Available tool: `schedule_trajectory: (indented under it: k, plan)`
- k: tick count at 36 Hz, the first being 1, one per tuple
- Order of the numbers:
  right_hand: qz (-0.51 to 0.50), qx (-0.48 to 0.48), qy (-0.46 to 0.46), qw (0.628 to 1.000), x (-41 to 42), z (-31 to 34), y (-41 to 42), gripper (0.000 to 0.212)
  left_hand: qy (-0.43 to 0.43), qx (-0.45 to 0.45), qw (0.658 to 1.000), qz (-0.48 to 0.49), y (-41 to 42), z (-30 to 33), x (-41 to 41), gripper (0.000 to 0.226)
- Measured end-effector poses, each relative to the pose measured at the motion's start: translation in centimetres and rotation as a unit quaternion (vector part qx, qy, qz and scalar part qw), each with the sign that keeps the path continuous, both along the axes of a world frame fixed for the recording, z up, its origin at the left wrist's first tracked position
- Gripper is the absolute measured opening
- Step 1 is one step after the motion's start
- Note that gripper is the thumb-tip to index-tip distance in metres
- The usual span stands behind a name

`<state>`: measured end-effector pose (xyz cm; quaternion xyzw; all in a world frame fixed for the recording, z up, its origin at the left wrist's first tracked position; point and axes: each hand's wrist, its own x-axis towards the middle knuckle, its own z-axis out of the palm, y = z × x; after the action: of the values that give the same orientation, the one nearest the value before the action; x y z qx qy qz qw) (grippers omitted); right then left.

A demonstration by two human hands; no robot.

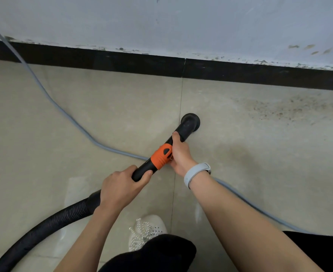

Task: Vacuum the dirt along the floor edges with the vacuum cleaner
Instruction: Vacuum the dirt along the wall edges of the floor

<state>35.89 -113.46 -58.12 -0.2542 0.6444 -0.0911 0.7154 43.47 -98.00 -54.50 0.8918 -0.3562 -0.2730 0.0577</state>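
A black vacuum wand with an orange collar point(160, 157) points toward the wall. Its round black nozzle point(190, 122) sits on the beige tiled floor, a short way out from the black skirting point(122, 61). My left hand point(122, 188) grips the wand's rear end where the ribbed black hose point(44, 230) joins. My right hand point(180, 154) grips the wand beside the orange collar, thumb reaching toward the nozzle. A patch of brown dirt point(295, 108) lies along the floor edge to the right of the nozzle.
A grey cable point(67, 116) runs from the upper left across the floor, passes under the wand and continues to the lower right. My white beaded shoe point(148, 230) stands below the hands. A scuffed white wall point(181, 22) rises above the skirting.
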Motion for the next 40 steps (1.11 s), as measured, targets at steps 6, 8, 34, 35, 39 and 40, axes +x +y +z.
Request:
schedule_trajectory:
  k: [6, 8, 34, 35, 39, 40]
  plan:
    - [0.021, 0.031, -0.003, 0.999, 1.2, 0.6, 1.6, 0.03, -0.045, -0.006, 0.999, 0.015, 2.1, 0.2, 1.2, 0.043]
    - [0.036, 0.034, -0.005, 0.999, 1.6, 0.6, 2.0, 0.031, -0.055, -0.012, 0.998, 0.022, 2.6, 0.2, 1.4, 0.046]
    - [0.326, 0.123, -0.038, 0.937, 10.5, 1.7, 16.3, 0.055, -0.086, 0.055, 0.955, 0.278, 18.1, 1.3, 0.3, 0.046]
    - [0.332, 0.128, -0.039, 0.934, 10.4, 1.6, 16.8, 0.055, -0.084, 0.056, 0.954, 0.282, 18.5, 1.3, 0.1, 0.045]
    - [0.346, 0.11, -0.029, 0.931, 9.5, 0.7, 17.2, 0.06, -0.097, 0.038, 0.954, 0.281, 18.7, 1.1, -0.8, 0.06]
    - [0.342, 0.098, -0.027, 0.934, 9.3, 0.5, 17.0, 0.062, -0.098, 0.03, 0.954, 0.281, 18.4, 1.0, -0.9, 0.061]
